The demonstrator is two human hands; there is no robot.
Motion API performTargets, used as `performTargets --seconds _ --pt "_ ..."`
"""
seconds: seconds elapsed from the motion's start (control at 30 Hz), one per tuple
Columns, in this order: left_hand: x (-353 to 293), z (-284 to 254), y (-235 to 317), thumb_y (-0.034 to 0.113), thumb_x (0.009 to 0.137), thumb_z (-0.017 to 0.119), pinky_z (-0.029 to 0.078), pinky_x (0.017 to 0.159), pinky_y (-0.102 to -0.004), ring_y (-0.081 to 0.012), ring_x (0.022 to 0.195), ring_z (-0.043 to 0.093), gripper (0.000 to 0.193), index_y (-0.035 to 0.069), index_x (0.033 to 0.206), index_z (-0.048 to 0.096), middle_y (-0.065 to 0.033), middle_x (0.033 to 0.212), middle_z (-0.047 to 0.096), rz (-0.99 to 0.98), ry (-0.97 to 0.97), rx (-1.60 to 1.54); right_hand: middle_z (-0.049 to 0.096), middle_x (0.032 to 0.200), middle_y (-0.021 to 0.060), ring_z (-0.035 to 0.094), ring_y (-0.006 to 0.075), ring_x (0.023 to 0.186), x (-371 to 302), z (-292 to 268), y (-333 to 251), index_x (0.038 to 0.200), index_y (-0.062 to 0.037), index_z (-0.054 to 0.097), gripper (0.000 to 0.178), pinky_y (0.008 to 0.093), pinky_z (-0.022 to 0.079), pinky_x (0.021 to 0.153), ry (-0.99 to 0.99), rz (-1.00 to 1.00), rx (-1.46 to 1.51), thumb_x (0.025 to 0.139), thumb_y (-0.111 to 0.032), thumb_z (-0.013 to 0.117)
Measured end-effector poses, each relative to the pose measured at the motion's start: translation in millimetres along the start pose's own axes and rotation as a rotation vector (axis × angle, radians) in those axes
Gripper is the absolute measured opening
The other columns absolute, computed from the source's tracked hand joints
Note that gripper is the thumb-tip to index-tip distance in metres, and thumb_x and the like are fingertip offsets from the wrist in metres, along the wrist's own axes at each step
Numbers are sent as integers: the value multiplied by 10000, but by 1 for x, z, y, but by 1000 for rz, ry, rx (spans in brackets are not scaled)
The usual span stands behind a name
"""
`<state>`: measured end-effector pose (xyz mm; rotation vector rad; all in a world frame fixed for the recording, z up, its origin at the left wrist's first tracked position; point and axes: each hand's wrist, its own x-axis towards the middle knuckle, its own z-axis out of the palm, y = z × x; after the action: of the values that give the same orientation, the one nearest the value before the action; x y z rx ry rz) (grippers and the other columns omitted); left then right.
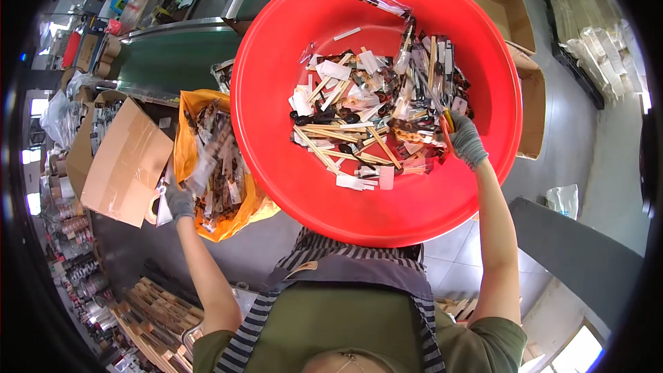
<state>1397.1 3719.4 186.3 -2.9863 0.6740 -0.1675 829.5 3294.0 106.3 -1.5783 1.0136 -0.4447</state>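
Note:
A large red basin (pixel 276 186) in front of me holds a heap of wooden chopsticks (pixel 331 131), black plastic spoons (pixel 307 117), white paper pieces and torn clear-and-dark wrappers (pixel 407 62). My right hand (pixel 468 141), in a grey glove, is closed around a slim tool with a red and yellow handle (pixel 448 123) inside the basin's right side; its exact kind is unclear. My left hand (pixel 181 202), also gloved, is closed at the left edge of an orange-yellow bag (pixel 252 211) filled with cutlery packets (pixel 221 190). From its fingers a blurred clear packet (pixel 204 167) reaches over the bag.
An open cardboard box (pixel 128 159) stands left of the bag, with a green conveyor belt (pixel 173 59) beyond. More open cartons (pixel 501 10) sit behind the basin's right side. Stacked wooden pieces (pixel 155 318) lie at lower left, and a grey panel (pixel 573 242) stands at right.

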Motion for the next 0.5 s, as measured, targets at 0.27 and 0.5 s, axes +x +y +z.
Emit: performTargets --seconds 0.27,0.5 --pt "-77 -144 218 212 673 738 317 982 -338 -229 1224 326 822 27 1325 274 -130 1326 346 669 -521 -1071 540 805 57 574 162 700 -51 69 -170 842 -55 475 305 228 478 527 -172 43 592 645 79 666" --pt "-124 -120 332 325 768 634 441 877 -417 -256 927 570 509 39 1145 448 -122 993 570 125 -1123 -2015 528 689 -3 533 86 579 -49 126 -196 834 -104 445 219 224 423 477 -204 211 710 750 -78 646"
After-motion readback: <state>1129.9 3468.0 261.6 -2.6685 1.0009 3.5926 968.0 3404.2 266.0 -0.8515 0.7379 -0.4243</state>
